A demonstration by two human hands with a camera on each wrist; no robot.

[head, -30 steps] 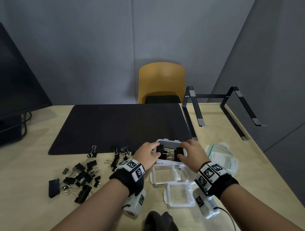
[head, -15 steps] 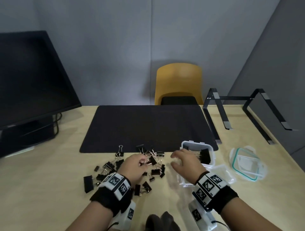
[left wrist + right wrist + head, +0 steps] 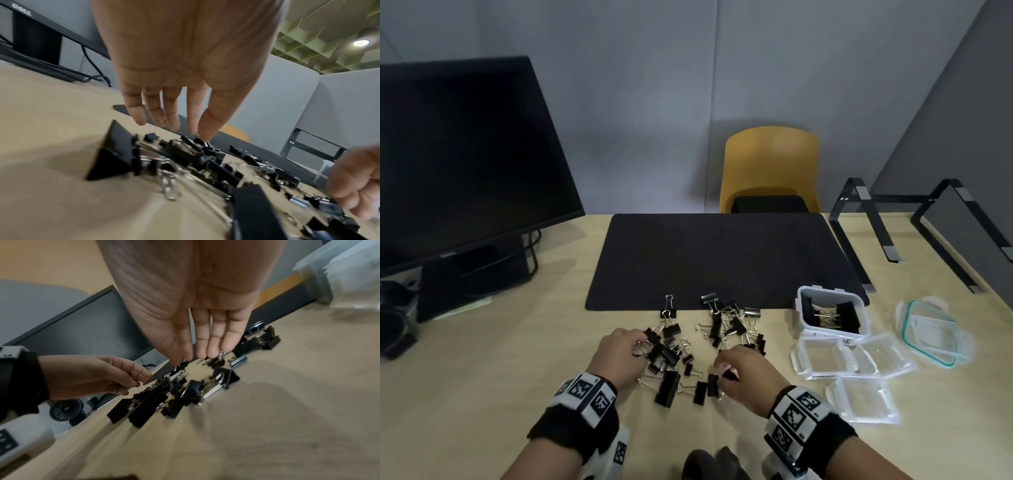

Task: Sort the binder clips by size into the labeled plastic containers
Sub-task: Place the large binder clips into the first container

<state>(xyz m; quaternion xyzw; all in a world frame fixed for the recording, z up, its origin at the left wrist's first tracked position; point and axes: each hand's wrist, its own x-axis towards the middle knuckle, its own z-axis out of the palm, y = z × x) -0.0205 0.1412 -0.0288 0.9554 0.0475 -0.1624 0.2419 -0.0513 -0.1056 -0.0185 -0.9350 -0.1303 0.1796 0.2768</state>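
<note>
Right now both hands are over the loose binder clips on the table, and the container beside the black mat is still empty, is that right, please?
Not quite: the container beside the black mat already holds several binder clips, as the head view shows. Both hands, left and right, are indeed over the loose binder clips on the table.

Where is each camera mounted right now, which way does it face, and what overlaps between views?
Head: worn on the head, looking forward and down at the wooden table, the pile of black binder clips and the clear plastic containers; both forearms show.
Left wrist: along the left hand toward the pile; its fingers hang straight.
Right wrist: along the right hand, fingers straight over the clips.
Shared: all three show the pile and both hands.
</note>
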